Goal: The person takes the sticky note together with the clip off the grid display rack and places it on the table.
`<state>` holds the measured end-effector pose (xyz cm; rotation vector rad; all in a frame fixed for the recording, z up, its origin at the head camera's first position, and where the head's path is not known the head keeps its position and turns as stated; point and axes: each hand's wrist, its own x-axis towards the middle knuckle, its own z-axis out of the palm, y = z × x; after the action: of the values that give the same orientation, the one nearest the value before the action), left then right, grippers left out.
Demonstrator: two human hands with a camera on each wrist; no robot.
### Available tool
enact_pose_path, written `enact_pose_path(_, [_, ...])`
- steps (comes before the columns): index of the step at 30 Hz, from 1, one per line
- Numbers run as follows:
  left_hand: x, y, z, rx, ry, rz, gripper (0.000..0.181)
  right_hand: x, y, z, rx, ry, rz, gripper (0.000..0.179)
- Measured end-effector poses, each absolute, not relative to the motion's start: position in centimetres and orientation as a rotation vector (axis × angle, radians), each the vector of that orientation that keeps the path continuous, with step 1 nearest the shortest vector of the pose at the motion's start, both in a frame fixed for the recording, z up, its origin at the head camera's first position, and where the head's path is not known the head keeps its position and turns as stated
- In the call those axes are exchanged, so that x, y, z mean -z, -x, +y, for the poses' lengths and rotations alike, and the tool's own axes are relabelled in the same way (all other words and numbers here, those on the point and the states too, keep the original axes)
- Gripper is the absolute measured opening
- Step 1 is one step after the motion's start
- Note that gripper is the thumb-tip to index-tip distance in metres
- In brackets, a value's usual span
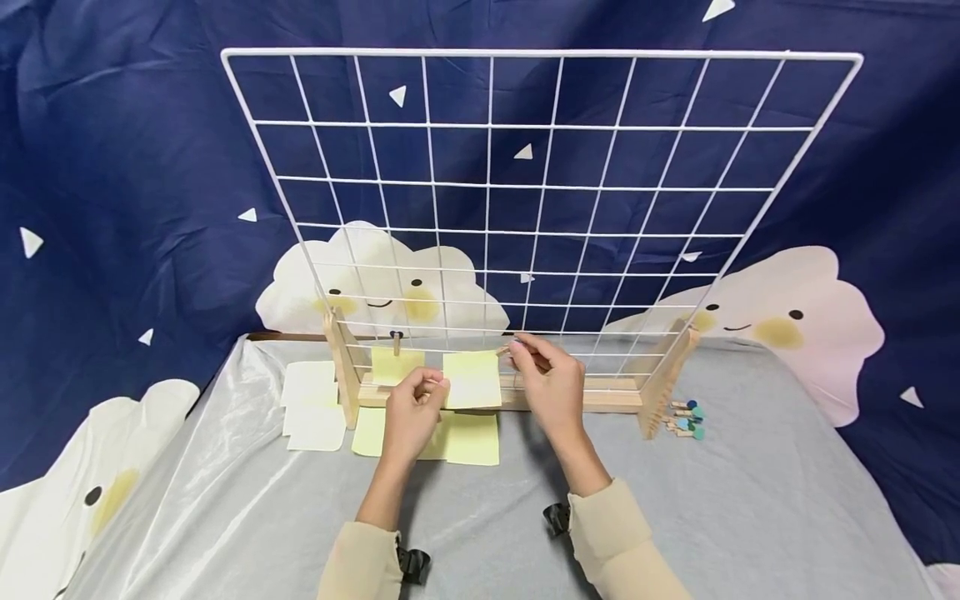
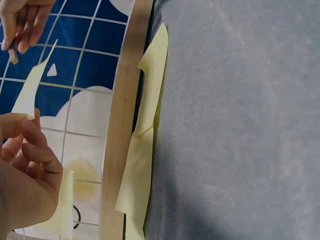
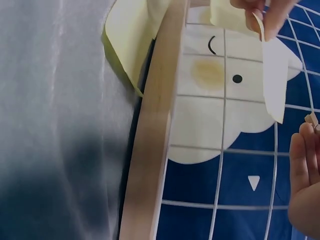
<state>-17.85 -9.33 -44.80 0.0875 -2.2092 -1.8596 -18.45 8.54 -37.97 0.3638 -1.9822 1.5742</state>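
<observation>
My left hand (image 1: 412, 414) pinches the lower left edge of a pale yellow sticky note (image 1: 472, 381) in front of a white wire grid (image 1: 540, 54). In the left wrist view the note (image 2: 31, 92) stands up from thumb and fingertip, slightly curved. Close by its upper right corner, my right hand (image 1: 553, 385) holds a small wooden clothespin (image 1: 503, 351) between thumb and fingers. The right wrist view shows that clothespin (image 3: 312, 119) near the note's free end. Left of my hands, another yellow note (image 1: 390, 367) hangs on the grid from a clothespin (image 1: 397, 343) with a dark blue top.
Wooden feet (image 1: 342, 371) and a wooden base bar (image 1: 577, 402) carry the grid. More yellow notes (image 1: 474, 442) lie before the bar, and pale paper sheets (image 1: 315, 427) at the left. Several clothespins with blue and green tops (image 1: 686, 421) lie beside the right foot.
</observation>
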Motion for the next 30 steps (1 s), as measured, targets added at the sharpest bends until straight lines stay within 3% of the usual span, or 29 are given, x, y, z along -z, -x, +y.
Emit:
enact_pose_path(15, [45.0, 17.5, -8.7, 1.862, -0.025, -2.256, 0.011, 37.5, 17.8, 11.5, -1.665, -0.248, -1.984, 0.018])
enact_pose_path(30, [45.4, 17.3, -8.1, 1.933, 0.002, -2.242, 0.006, 40.5, 19.0, 15.1, -1.724, -0.193, -1.931, 0.018])
